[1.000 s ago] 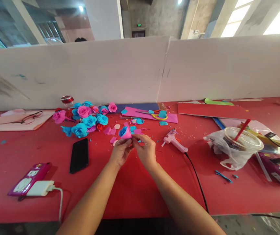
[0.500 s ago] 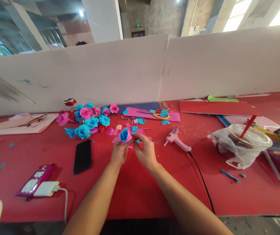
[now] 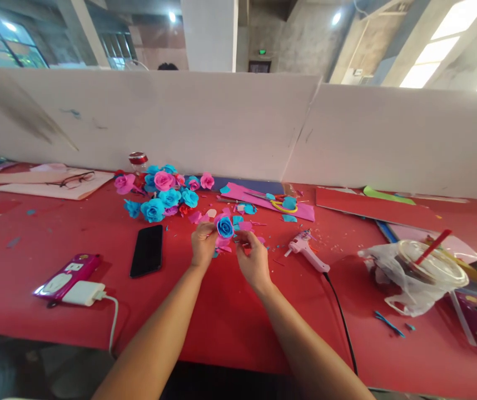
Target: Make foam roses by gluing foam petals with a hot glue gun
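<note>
**Paper rose pinched over red table**

Rose has a blue centre and pink outer petals, and is held just above mid-table. Left hand pinches its side, fingers closed. Right hand has its fingertips closed on the pink base. Near edge: one white charger, one pink power strip. Next: one black phone left of the hands, one glue gun right, one lidded cup far right. Behind: rose pile, count unclear; one pair of scissors; one pair of glasses. White divider backs the table, with a concrete hall and ceiling lights beyond.
</note>
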Available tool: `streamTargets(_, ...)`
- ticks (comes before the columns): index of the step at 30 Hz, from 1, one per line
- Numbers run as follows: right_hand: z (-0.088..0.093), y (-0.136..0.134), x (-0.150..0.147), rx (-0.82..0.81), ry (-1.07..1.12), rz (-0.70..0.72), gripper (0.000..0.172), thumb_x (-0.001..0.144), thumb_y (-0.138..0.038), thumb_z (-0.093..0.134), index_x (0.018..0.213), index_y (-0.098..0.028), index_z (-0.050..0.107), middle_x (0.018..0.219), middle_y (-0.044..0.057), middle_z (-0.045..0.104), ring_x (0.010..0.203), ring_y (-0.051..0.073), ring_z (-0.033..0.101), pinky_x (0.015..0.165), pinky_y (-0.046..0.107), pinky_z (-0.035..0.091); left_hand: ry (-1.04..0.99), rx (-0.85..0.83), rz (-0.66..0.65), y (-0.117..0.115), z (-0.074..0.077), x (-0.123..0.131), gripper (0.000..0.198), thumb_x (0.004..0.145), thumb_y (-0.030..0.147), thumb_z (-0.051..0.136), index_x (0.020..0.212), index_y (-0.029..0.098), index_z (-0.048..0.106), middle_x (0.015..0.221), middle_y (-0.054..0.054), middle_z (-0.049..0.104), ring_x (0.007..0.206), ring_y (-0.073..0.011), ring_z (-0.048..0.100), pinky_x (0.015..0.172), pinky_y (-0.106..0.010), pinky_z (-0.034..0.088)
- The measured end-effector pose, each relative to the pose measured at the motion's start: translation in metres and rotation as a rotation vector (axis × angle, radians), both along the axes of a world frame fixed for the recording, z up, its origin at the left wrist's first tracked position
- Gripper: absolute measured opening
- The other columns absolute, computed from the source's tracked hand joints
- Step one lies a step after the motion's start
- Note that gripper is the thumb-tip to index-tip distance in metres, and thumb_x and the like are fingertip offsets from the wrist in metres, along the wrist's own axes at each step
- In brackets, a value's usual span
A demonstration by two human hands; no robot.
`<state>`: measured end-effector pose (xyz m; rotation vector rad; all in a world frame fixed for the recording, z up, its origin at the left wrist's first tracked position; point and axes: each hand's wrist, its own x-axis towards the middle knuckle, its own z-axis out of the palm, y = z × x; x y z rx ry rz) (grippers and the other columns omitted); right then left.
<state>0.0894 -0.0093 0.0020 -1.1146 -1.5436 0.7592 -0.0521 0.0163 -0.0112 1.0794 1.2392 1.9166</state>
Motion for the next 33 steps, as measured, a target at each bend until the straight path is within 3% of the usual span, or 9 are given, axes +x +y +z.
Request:
streamTargets(4, -0.002, -0.001, -0.001, 0.000, -0.005, 0.020, 0.027, 0.076, -0.016, 0.048, 0.099, -0.020, 0.063, 0.090, 0.005, 0.072, 0.077, 0.017, 0.065, 0.072, 0.031, 0.051, -0.072, -0.030, -0.002, 0.001, -0.002, 0.002, 0.014, 0.054, 0.012, 0.079, 0.057, 0.021, 0.069, 0.069, 0.000, 0.067, 0.079, -0.0170, 0.059, 0.076, -0.025, 0.044)
streamTargets(8, -0.003, -0.001, -0.002, 0.020, -0.006, 0.036, 0.024, 0.079, -0.018, 0.049, 0.099, -0.019, 0.063, 0.091, 0.005, 0.072, 0.077, 0.017, 0.065, 0.073, 0.030, 0.051, -0.278, -0.101, -0.143, -0.001, -0.001, 0.011, 0.019, 0.052, 0.014, 0.082, 0.067, 0.018, 0.070, 0.075, 0.000, 0.069, 0.073, -0.0141, 0.061, 0.077, -0.026, 0.045)
streamTargets(12, -0.002, -0.001, -0.002, 0.018, -0.033, 0.037, 0.020, 0.084, -0.024, 0.050, 0.097, -0.021, 0.065, 0.096, 0.006, 0.072, 0.085, 0.019, 0.065, 0.077, 0.032, 0.050, -0.549, -0.119, -0.304, -0.006, 0.005, 0.020, 0.020, 0.048, 0.016, 0.083, 0.062, 0.016, 0.068, 0.065, 0.000, 0.067, 0.066, -0.0125, 0.060, 0.075, -0.027, 0.047)
streamTargets(15, 0.001, -0.002, -0.002, 0.017, -0.050, 0.042, 0.020, 0.085, -0.028, 0.052, 0.097, -0.022, 0.066, 0.098, 0.006, 0.072, 0.089, 0.020, 0.065, 0.080, 0.034, 0.049, -0.619, -0.121, -0.362, -0.010, 0.009, 0.024, 0.021, 0.044, 0.015, 0.084, 0.054, 0.016, 0.065, 0.056, 0.001, 0.063, 0.060, -0.0112, 0.058, 0.067, -0.025, 0.047)
streamTargets(18, 0.004, -0.003, -0.002, 0.024, -0.057, 0.036, 0.017, 0.083, -0.030, 0.057, 0.092, -0.021, 0.067, 0.091, 0.005, 0.073, 0.086, 0.021, 0.065, 0.080, 0.034, 0.048, -0.617, -0.147, -0.393, -0.012, 0.010, 0.027, 0.021, 0.045, 0.018, 0.085, 0.054, 0.014, 0.066, 0.055, -0.001, 0.064, 0.057, -0.0111, 0.058, 0.063, -0.025, 0.046)
streamTargets(24, 0.000, 0.002, 0.000, -0.074, 0.074, -0.053, 0.018, 0.077, -0.034, 0.063, 0.086, -0.019, 0.069, 0.080, 0.005, 0.074, 0.073, 0.019, 0.063, 0.071, 0.031, 0.049, -0.491, -0.179, -0.428, -0.013, 0.009, 0.030, 0.023, 0.049, 0.026, 0.086, 0.061, 0.016, 0.070, 0.065, -0.002, 0.067, 0.069, -0.0132, 0.061, 0.074, -0.027, 0.047)
streamTargets(27, -0.004, 0.006, 0.001, -0.144, 0.192, -0.031, 0.018, 0.076, -0.034, 0.064, 0.081, -0.018, 0.070, 0.078, 0.004, 0.073, 0.070, 0.017, 0.061, 0.070, 0.030, 0.048, -0.299, -0.176, -0.380, -0.013, 0.009, 0.031, 0.023, 0.055, 0.033, 0.083, 0.066, 0.016, 0.072, 0.070, -0.001, 0.067, 0.074, -0.0135, 0.059, 0.076, -0.026, 0.046)
streamTargets(33, -0.001, 0.009, 0.001, -0.251, 0.528, 0.072, 0.014, 0.068, -0.031, 0.071, 0.074, -0.018, 0.068, 0.070, 0.000, 0.068, 0.066, 0.014, 0.058, 0.070, 0.028, 0.046, -0.134, -0.270, -0.258, -0.010, 0.006, 0.024, 0.029, 0.060, 0.041, 0.078, 0.072, 0.016, 0.071, 0.065, -0.001, 0.065, 0.063, -0.0121, 0.055, 0.063, -0.025, 0.043)
